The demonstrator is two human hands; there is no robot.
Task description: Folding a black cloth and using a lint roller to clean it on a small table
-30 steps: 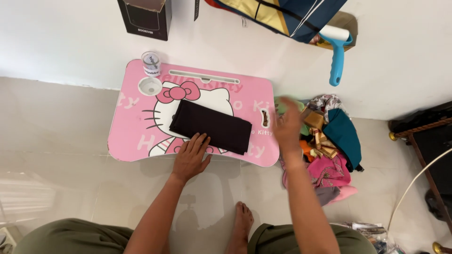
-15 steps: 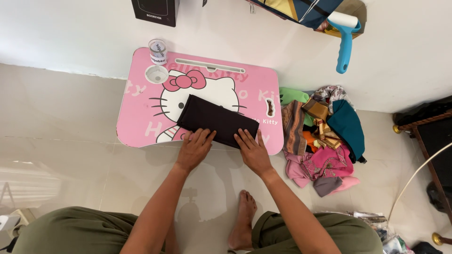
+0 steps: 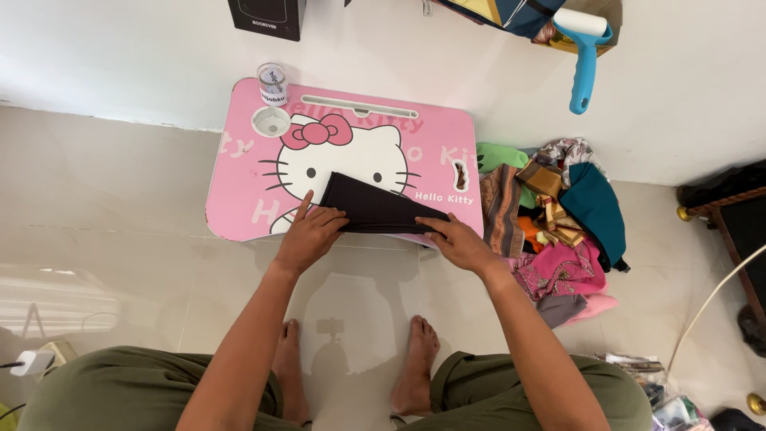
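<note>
Since half a second ago, I note both hands have shifted from pressing flat on the black folded cloth (image 3: 375,209) to gripping its near edge, which is now lifted off the pink tabletop (image 3: 239,199). Left hand (image 3: 307,236) pinches the cloth's left near corner, index finger extended along the tabletop. Right hand (image 3: 461,243) grasps the cloth's right near corner at the tabletop's front edge. Beyond the left hand stand a clear cup (image 3: 273,84) and a round recess. Just right of the right hand, a pile of coloured fabrics (image 3: 558,231) lies on the floor.
</note>
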